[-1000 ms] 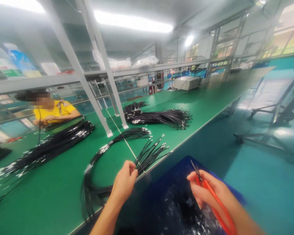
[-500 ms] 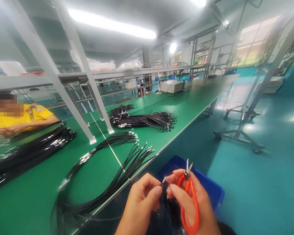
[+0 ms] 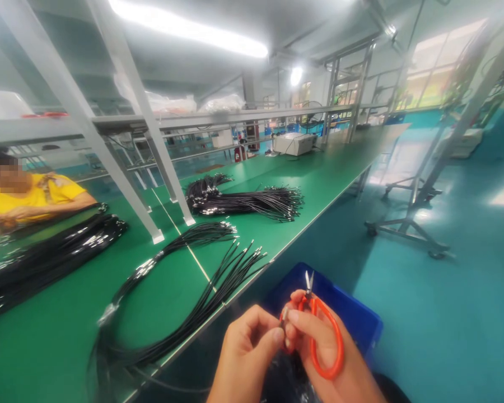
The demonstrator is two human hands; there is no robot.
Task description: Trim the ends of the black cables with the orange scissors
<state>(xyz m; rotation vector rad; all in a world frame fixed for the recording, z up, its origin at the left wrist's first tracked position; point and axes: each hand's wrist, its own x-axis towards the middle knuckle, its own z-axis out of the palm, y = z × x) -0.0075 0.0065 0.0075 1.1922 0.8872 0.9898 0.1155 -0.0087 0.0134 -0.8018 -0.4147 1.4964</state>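
In front of me, past the table edge, my left hand point(image 3: 252, 347) is closed in a pinch on a thin black cable point(image 3: 283, 323) near its pale tip. My right hand point(image 3: 319, 330) meets it there, with thumb and fingertips at the same cable end. Orange-handled scissors point(image 3: 339, 347) sit in the right hand, one loop round the outside of it, the short blades pointing up and slightly parted. A long curved bundle of black cables point(image 3: 197, 313) with silvery tips lies on the green table point(image 3: 159, 313) to the left. My palms hide most of the held cable.
Below my hands stands a blue bin point(image 3: 348, 313). More black cable bundles point(image 3: 252, 202) lie farther back, others point(image 3: 54, 254) at the left before a person in yellow point(image 3: 63, 193). Grey shelf posts point(image 3: 121, 184) rise from the table. A wheeled stand point(image 3: 407, 229) is on the right.
Both hands have drawn together at the cable end. The scissors have tipped left and shifted slightly, and the right thumb now presses near the tip. The view has moved a little.
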